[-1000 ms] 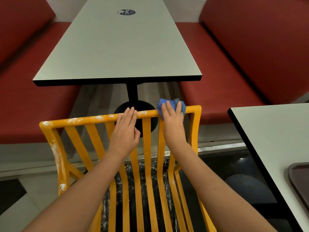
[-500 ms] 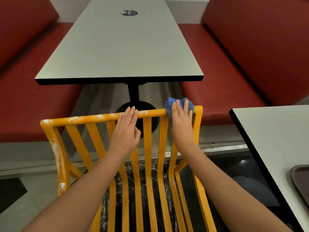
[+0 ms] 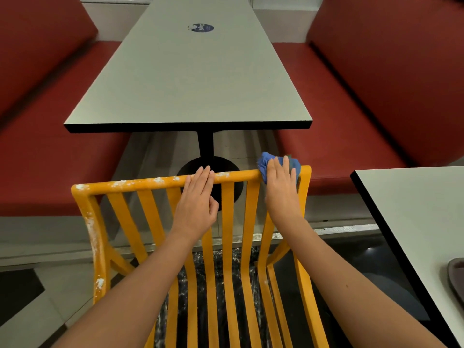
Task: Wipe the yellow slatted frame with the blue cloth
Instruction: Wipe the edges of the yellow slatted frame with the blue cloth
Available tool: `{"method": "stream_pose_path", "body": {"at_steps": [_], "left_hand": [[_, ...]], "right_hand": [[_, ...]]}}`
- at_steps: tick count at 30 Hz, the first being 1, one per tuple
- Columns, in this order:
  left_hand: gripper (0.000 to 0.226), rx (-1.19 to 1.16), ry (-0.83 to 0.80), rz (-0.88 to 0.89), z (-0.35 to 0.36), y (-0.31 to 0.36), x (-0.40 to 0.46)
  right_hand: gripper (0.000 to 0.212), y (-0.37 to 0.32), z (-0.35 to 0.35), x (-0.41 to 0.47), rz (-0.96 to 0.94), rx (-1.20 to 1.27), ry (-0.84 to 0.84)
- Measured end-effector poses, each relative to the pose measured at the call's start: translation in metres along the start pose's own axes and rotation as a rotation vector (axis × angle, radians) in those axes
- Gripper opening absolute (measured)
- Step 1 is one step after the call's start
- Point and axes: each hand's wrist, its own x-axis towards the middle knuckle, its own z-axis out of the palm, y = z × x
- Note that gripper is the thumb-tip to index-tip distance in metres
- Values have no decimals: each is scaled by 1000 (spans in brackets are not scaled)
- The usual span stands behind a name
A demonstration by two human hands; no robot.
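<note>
Pressing blue cloth (image 3: 266,164) on yellow slatted frame (image 3: 140,183) | right hand (image 3: 282,192)

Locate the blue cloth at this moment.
In the head view, the blue cloth sits under the right hand on the yellow slatted frame, near its top right corner.

- Our right hand (image 3: 282,189) covers most of the blue cloth (image 3: 266,165).
- The yellow slatted frame (image 3: 140,183) runs off the bottom edge.
- The sticker (image 3: 200,27) on the table (image 3: 190,79) is too small to read.
</note>
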Motion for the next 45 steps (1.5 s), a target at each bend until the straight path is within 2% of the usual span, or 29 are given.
{"method": "stream_pose_path", "body": {"at_steps": [4,7,11,14,17,20,24,28,33,36,40,45], "left_hand": [[56,6,-12,2,-2,0,1],[56,7,-15,10,-2,-1,1],[57,14,-9,-2,-3,1,0],[56,18,-14,11,-5,1,0],[56,12,-18,11,-5,1,0],[55,2,-17,-3,-4,1,1],[56,7,-7,0,-5,1,1],[56,-2,-18,7,-6,1,1],[56,-12,-28,16,-7,-2,0],[56,-33,-24,11,-7,-1,0],[57,-34,-33,12,-9,-1,0],[57,-38,-58,10,-14,0,1]], "right_hand": [[59,11,-6,-1,89,11,53],[57,0,-8,3,153,-10,22],[56,-41,3,-11,-59,17,-45],[60,-28,-3,-9,-152,24,-70],[59,-3,-14,-1,-61,-1,-85],[60,-12,-14,1,59,-5,-66],[63,-43,-6,-9,-61,11,-98],[65,-35,-10,-7,-137,1,-127],[55,-48,-12,5,82,-24,-100],[51,-71,-4,2,18,-12,-129],[59,-58,-10,-2,-50,-14,-152],[53,-54,-11,5,134,-40,-117]]}}
